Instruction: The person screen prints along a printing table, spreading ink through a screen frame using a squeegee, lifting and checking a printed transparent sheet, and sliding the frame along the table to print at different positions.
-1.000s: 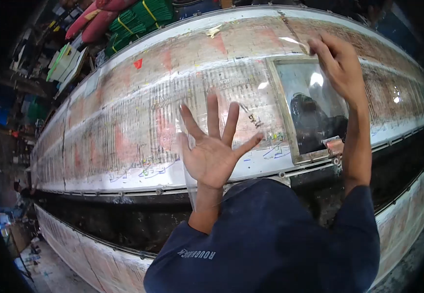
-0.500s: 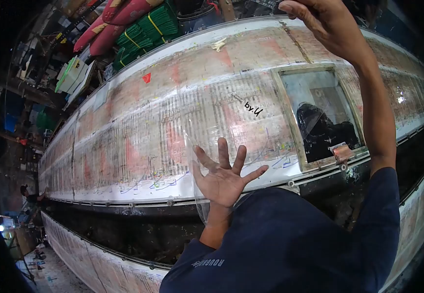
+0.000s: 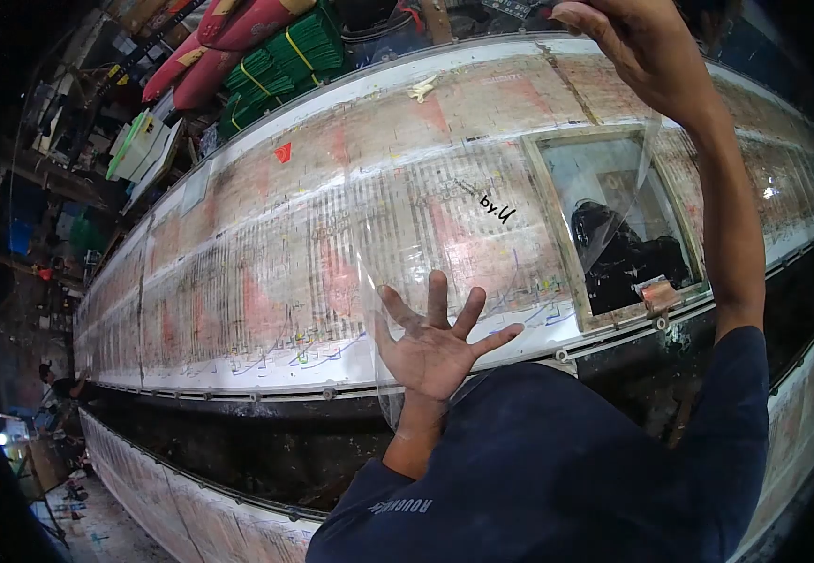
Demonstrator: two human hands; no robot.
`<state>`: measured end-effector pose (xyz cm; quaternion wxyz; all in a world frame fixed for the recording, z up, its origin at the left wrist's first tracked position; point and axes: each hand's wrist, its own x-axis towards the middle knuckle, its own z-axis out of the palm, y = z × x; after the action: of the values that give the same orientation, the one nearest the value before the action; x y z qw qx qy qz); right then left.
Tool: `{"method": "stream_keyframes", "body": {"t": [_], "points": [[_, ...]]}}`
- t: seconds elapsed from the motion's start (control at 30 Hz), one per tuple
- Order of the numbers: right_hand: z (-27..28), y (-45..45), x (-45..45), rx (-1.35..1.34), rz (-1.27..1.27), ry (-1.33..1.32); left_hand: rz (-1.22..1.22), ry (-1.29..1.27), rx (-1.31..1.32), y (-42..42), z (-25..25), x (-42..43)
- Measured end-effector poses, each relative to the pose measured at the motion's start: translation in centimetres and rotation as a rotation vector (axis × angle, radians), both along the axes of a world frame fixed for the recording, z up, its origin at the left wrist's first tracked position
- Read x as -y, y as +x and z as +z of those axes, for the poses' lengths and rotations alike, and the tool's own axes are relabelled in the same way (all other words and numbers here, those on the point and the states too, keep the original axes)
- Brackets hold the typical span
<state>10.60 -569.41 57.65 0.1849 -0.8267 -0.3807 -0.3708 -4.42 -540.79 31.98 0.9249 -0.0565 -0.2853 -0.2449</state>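
Observation:
A large transparent plastic film (image 3: 493,208) bearing dark "by.U" lettering stretches over the printing surface between my hands. My left hand (image 3: 432,357) is palm up near the front edge, fingers spread, with the clear film lying over or around it; I cannot tell which. At the top right, my right hand (image 3: 651,61) is raised with thumb and fingers pinched on the film's far side; the fingertips are partly cut off by the frame. Beneath the film is a long, stained table (image 3: 238,253) with striped marks.
A wooden-framed screen (image 3: 548,202) lies on the table at right, an orange-brown block (image 3: 658,293) on its near edge. Green bundles (image 3: 285,56) and red rolls (image 3: 203,70) stand behind. A red scrap (image 3: 282,152) lies at left. Another person (image 3: 62,383) is at far left.
My right hand has risen toward the top edge, pulling the film up and away. My left hand sits lower in view, fingers still spread. The lettering has turned and reads more clearly.

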Motion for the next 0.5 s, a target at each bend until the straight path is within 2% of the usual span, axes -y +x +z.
{"method": "stream_keyframes", "body": {"t": [0.5], "points": [[-0.01,0.17,0.15,-0.034,0.042,0.025,-0.019,-0.017,-0.024,-0.34,-0.40,0.04]]}}
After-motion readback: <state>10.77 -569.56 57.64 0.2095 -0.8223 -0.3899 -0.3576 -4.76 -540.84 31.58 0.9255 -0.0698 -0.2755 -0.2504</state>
